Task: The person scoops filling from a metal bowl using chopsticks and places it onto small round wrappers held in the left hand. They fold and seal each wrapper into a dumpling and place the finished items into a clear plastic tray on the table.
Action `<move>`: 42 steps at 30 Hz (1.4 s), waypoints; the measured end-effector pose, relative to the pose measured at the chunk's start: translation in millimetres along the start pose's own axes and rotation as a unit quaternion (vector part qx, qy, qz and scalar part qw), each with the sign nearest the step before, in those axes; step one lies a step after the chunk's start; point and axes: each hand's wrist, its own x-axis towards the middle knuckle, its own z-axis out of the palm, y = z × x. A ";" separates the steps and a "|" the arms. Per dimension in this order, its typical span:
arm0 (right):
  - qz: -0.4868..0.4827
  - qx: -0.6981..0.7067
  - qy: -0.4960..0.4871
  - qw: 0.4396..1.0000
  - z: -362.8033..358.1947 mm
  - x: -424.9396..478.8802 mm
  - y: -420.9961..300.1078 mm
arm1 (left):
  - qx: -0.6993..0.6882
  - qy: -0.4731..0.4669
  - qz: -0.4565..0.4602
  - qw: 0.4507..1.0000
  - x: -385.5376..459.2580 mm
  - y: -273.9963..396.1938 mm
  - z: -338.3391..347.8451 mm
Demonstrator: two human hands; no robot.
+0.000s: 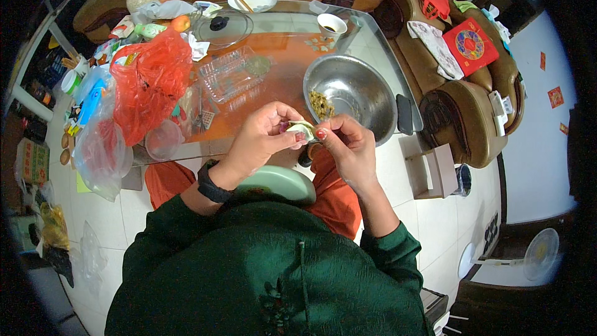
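Observation:
Between my two hands is a small dumpling (301, 129) with a pale wrapper, part of it folded over a bit of filling. My left hand (268, 133) supports it from the left, thumb pressed along the wrapper. The fingertips of my right hand (347, 142) pinch its right edge. Just beyond my right hand stands a wide stainless steel bowl (359, 74), with a clump of chopped filling (321, 105) on its left inner side. Part of the bowl's near rim is hidden by my right hand. Across my lap rests a light green basin or plate (277, 182).
A glass-topped table (261, 116) holds a clear plastic tray (228, 77), a glass lid (223, 28), a white bowl with chopsticks (256, 0) and a small bowl of dark liquid (332, 24). Red plastic bags (151, 84) crowd the left. A phone (404, 114) lies right of the steel bowl.

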 end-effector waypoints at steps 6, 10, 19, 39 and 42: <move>0.021 -0.005 -0.019 1.000 2.4 -1.4 -2.0 | 0.054 0.038 0.048 0.997 -3.6 0.5 7.5; 0.047 -0.014 -0.030 0.998 -0.9 -2.9 0.4 | 0.060 -0.004 0.005 0.998 -5.5 3.9 0.9; 0.046 0.012 -0.123 0.991 -8.0 -3.1 -28.9 | 0.037 -0.152 -0.053 0.986 -2.3 14.4 -16.9; -0.012 -0.101 -0.030 0.994 5.7 -3.7 -14.6 | 0.156 0.005 0.045 0.987 -11.3 14.3 5.9; -0.093 -0.167 -0.075 0.979 -1.1 -0.2 -22.9 | 0.111 -0.023 -0.021 0.993 -12.8 16.7 -2.1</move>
